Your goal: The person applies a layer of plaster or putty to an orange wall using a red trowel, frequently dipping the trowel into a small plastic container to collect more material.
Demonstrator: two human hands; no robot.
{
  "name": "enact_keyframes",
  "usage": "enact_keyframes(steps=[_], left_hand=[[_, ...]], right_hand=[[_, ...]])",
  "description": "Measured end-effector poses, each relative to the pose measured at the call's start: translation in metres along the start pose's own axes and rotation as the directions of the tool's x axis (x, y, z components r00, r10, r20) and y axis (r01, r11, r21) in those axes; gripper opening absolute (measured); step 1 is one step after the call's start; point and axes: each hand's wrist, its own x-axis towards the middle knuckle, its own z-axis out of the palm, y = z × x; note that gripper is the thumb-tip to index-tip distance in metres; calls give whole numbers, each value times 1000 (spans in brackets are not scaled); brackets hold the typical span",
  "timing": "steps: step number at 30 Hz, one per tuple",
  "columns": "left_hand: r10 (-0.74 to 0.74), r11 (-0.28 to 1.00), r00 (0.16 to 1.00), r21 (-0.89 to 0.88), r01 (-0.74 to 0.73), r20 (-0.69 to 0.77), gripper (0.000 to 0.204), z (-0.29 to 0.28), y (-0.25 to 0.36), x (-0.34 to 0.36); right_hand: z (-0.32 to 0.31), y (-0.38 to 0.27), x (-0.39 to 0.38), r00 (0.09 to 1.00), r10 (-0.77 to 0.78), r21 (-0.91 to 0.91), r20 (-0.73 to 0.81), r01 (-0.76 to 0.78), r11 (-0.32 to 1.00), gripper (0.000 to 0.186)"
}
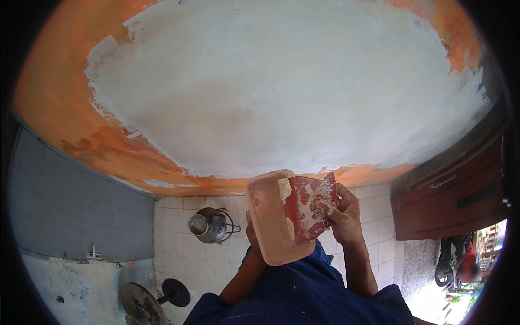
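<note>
My left hand (252,233) grips the left side of a shallow rectangular plastic tub (265,222), pinkish tan and smeared inside. Most of the fingers are hidden behind the tub. In my right hand (348,219) is a flat red putty spreader (306,211), crusted with pale putty. Its left edge carries a strip of fresh-looking cream putty and overlaps the tub's right side. My right thumb presses on the spreader's face. Beyond both hands rises a wall with a broad whitish putty patch (281,92), ragged at its borders, over orange paint (49,97).
A dark, stained metal vessel (216,225) with a handle or stand stands on white floor tiles (187,260). Grey panel door (81,189) at left, reddish-brown door (449,189) at right. A round-topped object (142,303) sits lower left; a motorcycle (447,262) shows outside, lower right.
</note>
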Motion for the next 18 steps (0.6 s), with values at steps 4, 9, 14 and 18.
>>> enact_keyframes(steps=[4, 9, 14, 18], left_hand=[[19, 1000, 999, 11, -18, -34, 55, -3, -1, 3], [-26, 999, 993, 16, 28, -119, 56, -60, -6, 12], [-33, 996, 997, 76, 38, -65, 54, -88, -12, 30], [85, 978, 996, 193, -76, -39, 51, -12, -21, 23]], right_hand=[[0, 7, 1, 1000, -19, 144, -2, 19, 989, 47], [-16, 21, 1, 992, 12, 274, 123, -45, 961, 45], [-14, 14, 4, 982, 157, 430, 108, -189, 883, 41], [-45, 28, 22, 943, 33, 508, 332, -208, 836, 42]])
